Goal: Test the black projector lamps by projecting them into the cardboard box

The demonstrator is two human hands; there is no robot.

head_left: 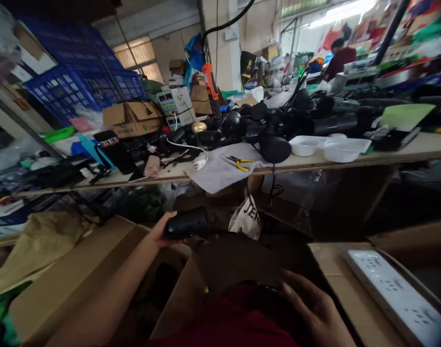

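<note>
Workshop; repair or assembly, can't tell which. Long bench (424, 148) heaped with black parts (334, 124) and cables (296, 94), pliers (242, 167) on a grey cloth (210, 174) at the bench's front edge. Blue crates (74, 89) up behind the bench's left end, open cartons (79, 274) below its front, power strip (397, 294) below its right half. Far behind the bench: person (340, 61) among piled goods (278, 67), tube light (343, 13) overhead.

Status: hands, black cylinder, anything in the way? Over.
Left hand gripping black cylinder in front of workbench. Right hand low, appears empty. Lettered cloth bag right of cylinder, not touching.
</note>
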